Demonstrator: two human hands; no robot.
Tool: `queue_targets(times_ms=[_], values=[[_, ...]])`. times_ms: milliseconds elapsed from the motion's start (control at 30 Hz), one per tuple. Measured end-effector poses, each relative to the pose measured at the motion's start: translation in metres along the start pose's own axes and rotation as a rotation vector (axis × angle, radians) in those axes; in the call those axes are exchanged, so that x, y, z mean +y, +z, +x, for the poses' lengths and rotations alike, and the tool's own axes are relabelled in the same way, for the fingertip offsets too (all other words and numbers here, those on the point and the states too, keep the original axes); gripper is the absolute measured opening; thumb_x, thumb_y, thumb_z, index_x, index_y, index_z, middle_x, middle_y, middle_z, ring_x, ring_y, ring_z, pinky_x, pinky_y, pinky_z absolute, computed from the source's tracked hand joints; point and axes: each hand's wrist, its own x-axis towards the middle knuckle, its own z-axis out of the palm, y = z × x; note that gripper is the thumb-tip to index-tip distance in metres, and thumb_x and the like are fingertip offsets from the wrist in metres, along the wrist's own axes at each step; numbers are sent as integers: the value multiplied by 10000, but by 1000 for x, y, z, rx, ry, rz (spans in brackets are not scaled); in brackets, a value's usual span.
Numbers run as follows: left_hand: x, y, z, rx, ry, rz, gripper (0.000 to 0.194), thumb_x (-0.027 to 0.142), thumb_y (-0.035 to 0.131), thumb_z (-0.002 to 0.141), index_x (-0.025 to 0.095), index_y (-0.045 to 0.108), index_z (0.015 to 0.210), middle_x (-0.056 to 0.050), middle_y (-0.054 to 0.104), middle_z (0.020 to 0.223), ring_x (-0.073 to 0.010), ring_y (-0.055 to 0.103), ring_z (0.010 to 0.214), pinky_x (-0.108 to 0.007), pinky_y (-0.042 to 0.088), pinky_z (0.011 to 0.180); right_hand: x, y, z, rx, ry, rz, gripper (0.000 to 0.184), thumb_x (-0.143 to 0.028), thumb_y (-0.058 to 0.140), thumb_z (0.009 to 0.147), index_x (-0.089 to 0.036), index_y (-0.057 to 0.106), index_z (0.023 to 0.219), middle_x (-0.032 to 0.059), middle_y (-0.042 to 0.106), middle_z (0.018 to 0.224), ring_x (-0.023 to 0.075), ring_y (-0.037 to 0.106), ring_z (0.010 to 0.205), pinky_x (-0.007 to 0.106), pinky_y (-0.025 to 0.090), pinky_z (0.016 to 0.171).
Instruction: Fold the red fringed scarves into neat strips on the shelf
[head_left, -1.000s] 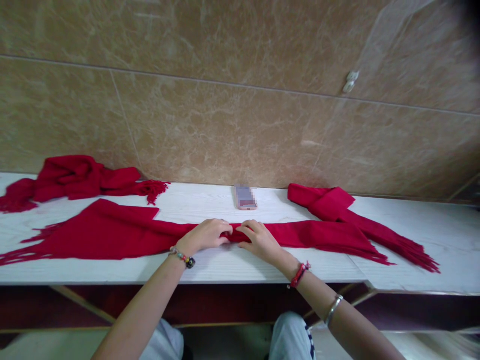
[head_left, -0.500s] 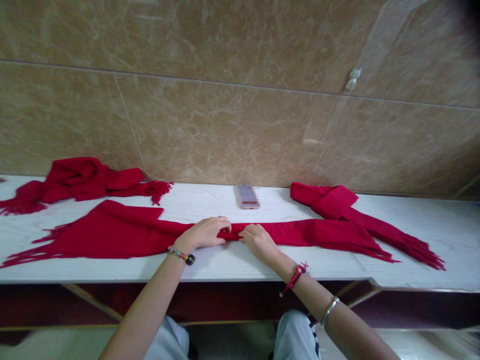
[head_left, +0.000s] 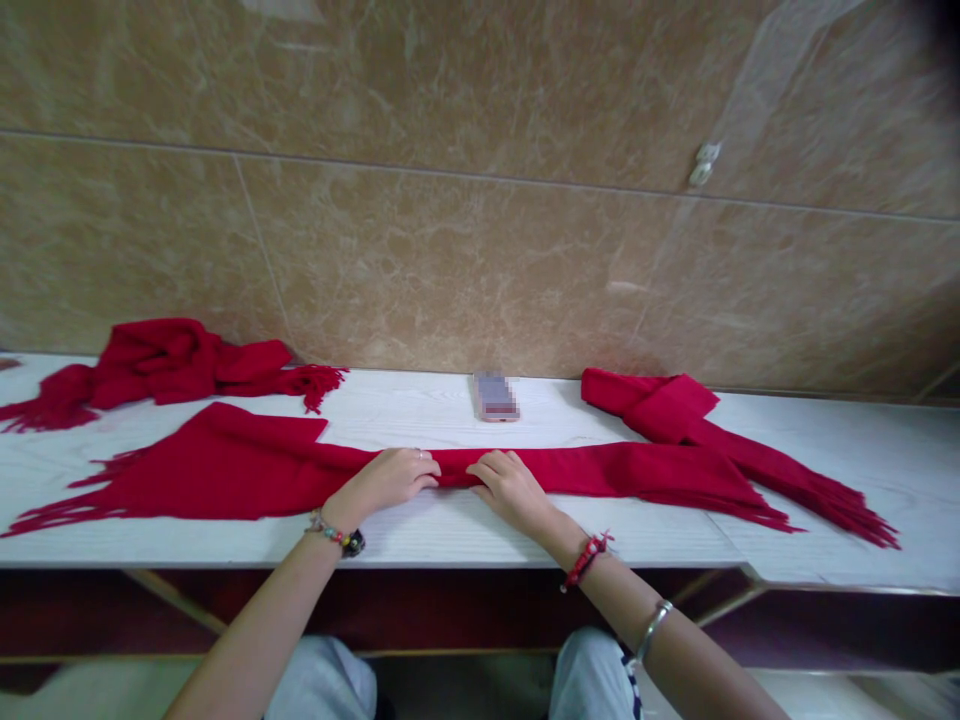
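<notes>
A long red scarf [head_left: 600, 468] lies across the white table in front of me, fringed at both ends. Its left part spreads wide, while the middle and right are gathered into a narrow folded strip. My left hand [head_left: 394, 478] is closed on the strip near its middle, fingers curled over the cloth. A short way to the right, my right hand [head_left: 510, 488] also grips the strip, thumb at the near edge and fingers on top. A small stretch of red cloth shows between the hands. The fingertips are partly hidden in the fabric.
A crumpled red scarf [head_left: 169, 365] lies at the back left. A folded red scarf [head_left: 675, 408] sits at the back right, its fringe running beside the long scarf's end. A phone [head_left: 496, 398] rests near the wall [head_left: 450, 270]. The white table [head_left: 637, 545] has its front edge before my knees.
My left hand has moved left along the strip, and my right hand has shifted slightly left. Both hands stay on the scarf; the other scarves and the phone lie as before.
</notes>
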Motion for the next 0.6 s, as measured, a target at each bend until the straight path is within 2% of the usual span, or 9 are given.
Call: queue_targets(times_ms=[133, 267, 433, 500, 600], values=[[1, 0, -2, 25, -19, -15, 194, 188, 435, 869, 166, 628, 869, -31, 646, 847, -150, 579, 792, -246, 407, 739, 0, 2, 0, 4, 2, -35, 94, -140, 530, 816, -158, 620, 797, 48, 606, 748, 165, 522, 710, 293, 351, 658], [0, -4, -8, 46, -48, -52, 179, 263, 554, 803, 184, 599, 957, -29, 617, 945, -161, 564, 867, -251, 410, 775, 1, 3, 0, 9, 22, -43, 98, -143, 533, 817, -158, 624, 783, 45, 605, 727, 162, 524, 695, 293, 350, 652], [-7, -5, -13, 48, -111, -32, 125, 197, 554, 788, 179, 622, 891, -31, 637, 881, -166, 577, 836, -259, 411, 774, 2, 3, -2, -11, 54, -45, 73, -166, 559, 805, -161, 628, 782, 37, 602, 705, 168, 532, 688, 296, 355, 635], [-9, -3, -14, 52, -103, -31, 113, 196, 547, 793, 182, 635, 863, -27, 645, 853, -159, 579, 809, -251, 413, 756, 1, 2, -2, -18, 51, -34, 76, -169, 563, 802, -162, 627, 842, 47, 612, 748, 176, 538, 727, 301, 366, 652], [-11, -1, -14, 51, -80, -30, 120, 192, 530, 803, 185, 648, 822, -19, 649, 814, -145, 579, 769, -237, 413, 729, -4, -1, 2, -16, 26, 10, 223, -208, 582, 792, -164, 585, 1010, 77, 621, 890, 197, 536, 840, 318, 385, 713]])
